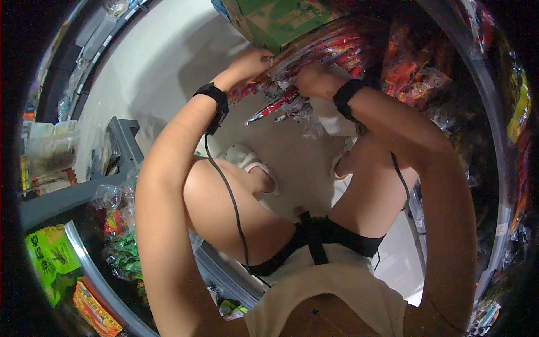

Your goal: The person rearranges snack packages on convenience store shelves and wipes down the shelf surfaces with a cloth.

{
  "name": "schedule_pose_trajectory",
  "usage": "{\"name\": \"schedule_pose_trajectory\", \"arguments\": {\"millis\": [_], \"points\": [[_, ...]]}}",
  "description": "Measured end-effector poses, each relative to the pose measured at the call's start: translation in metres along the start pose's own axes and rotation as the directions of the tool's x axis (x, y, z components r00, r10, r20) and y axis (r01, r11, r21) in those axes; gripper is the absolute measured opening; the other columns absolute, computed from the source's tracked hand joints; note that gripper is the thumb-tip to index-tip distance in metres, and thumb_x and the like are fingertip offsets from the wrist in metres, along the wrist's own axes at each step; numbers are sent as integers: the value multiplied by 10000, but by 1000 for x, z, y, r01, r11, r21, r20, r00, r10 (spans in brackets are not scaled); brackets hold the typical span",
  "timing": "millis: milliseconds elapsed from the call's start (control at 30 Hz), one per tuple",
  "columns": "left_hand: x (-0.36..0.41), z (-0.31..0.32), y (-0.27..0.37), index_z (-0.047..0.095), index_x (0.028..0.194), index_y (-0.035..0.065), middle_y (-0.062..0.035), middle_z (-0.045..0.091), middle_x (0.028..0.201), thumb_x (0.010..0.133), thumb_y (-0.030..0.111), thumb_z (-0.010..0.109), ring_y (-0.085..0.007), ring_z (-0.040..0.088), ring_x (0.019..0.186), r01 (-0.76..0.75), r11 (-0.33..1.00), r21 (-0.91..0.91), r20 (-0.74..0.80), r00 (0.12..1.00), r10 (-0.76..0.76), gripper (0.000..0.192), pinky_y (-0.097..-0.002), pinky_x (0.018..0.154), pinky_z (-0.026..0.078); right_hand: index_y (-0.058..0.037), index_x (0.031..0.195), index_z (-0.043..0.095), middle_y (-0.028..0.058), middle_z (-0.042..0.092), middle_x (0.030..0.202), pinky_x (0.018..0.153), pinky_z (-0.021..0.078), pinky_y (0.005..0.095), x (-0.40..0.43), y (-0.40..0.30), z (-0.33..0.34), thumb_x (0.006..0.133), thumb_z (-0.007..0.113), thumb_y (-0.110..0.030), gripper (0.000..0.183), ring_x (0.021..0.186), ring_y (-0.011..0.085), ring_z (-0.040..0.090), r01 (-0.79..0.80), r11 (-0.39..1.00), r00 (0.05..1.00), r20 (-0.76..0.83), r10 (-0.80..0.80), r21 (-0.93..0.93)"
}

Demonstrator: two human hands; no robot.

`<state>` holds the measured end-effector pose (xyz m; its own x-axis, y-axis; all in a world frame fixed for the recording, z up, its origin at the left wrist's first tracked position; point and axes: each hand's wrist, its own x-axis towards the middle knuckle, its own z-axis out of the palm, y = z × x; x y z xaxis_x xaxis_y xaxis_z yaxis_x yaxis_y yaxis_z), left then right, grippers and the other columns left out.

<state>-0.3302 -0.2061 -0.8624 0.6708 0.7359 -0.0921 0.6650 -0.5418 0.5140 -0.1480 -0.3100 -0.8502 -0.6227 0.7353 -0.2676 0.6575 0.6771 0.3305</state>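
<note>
Before me, at the top of the head view, is a dense bunch of narrow shiny red and silver snack packets (332, 48). My left hand (251, 65) is at the left end of the bunch, close to a green printed cardboard box (286, 21); its fingertips are partly hidden. My right hand (318, 81) is against the front of the packets, its fingers bent and in shadow, so its hold is unclear. One red packet with a silver end (271, 110) sticks out below, between the hands. Each wrist wears a black band.
Shelves with a curved grey edge (478, 67) and red packets (410, 76) stand on the right. On the left are a grey shelf rail (76, 194), a green snack bag (52, 257) and an orange packet (96, 309). Black cables hang from both wrists near my legs.
</note>
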Motion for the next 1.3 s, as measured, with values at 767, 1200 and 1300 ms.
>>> {"name": "schedule_pose_trajectory", "arguments": {"millis": [767,1200,1300], "points": [[-81,-63,-128,590,972,81,-92,619,807,785,286,486,-242,586,775,307,945,-116,-170,931,-323,296,-359,694,451,-12,820,611,196,596,810,728,448,394,17,53,-39,832,411,-263,322,798,339,567,-264,728,861,-186,474,632],[-85,-77,-108,554,990,136,11,546,779,792,308,503,-135,522,711,532,711,-460,198,842,-501,267,-288,649,432,-11,907,590,73,591,754,610,470,288,-112,88,-167,824,529,-323,328,637,159,564,704,-317,551,-207,808,635],[-91,-71,-109,554,993,128,5,549,790,790,305,508,-140,525,720,386,704,-595,-53,856,-514,273,-292,654,434,-14,923,579,51,585,780,620,469,271,-112,87,-186,853,498,-290,296,650,132,555,806,-307,504,-317,803,506]]}}
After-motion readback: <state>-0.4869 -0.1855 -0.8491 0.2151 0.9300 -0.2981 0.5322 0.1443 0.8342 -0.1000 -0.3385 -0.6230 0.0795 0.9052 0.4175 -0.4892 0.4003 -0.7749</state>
